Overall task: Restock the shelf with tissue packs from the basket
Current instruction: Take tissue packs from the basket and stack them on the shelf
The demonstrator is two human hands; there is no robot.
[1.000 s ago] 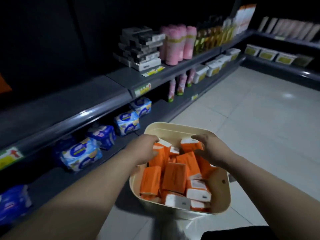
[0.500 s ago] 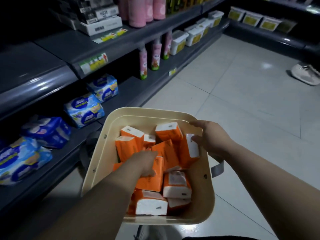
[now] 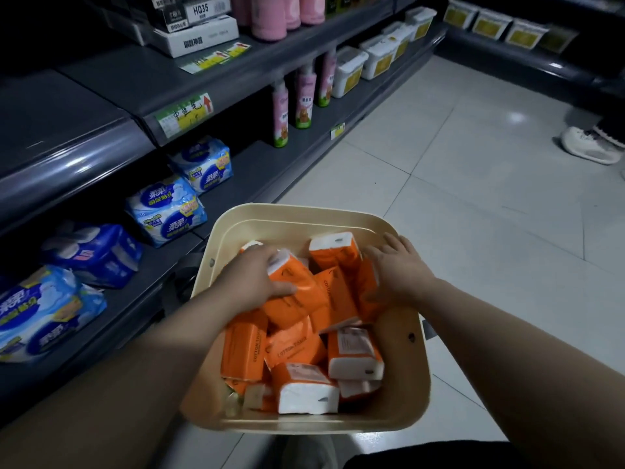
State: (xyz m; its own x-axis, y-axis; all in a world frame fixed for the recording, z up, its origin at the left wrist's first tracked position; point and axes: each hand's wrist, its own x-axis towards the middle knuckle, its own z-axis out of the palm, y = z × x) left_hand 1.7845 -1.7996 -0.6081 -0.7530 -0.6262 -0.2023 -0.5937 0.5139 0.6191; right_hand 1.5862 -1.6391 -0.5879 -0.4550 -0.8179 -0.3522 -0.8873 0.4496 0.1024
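Over the basket (image 3: 297, 211), head view: both hands are down among the orange tissue packs, and the dial below is centred on the heap.

At about 10 o'clock the left hand (image 3: 252, 282) grips one tissue pack (image 3: 297, 289) from above. Its fingers curl over the white far end and its thumb lies across the orange face. That pack sits on top of the pile, tilted, with its long axis running roughly from 11 to 5 o'clock and the white end at 11.

At about 1 o'clock the right hand (image 3: 397, 269) lies palm down on a second pack (image 3: 367, 289) that leans against the right-hand wall. Its fingers are spread and fairly straight, pointing to 11 o'clock. I see no pinch, and its thumb is hidden below the palm.

An upright pack (image 3: 333, 248) stands between the two hands, touching neither that I can tell. The remaining packs lie jumbled from the centre down to 6 o'clock.

From the gripped pack, the lower shelf (image 3: 257, 164) lies out at 9 to 11 o'clock, beyond the basket's left rim. A row of blue wrapped packs (image 3: 165, 211) sits there, with bare board past them at 11.

By my judgement the left hand is the nearer one to the shelf and already has its pack, so the carry would go up and out toward 10 o'clock. The long axis would need only a slight turn to sit square with the shelf edge. The right hand would have to cross the basket to get there.
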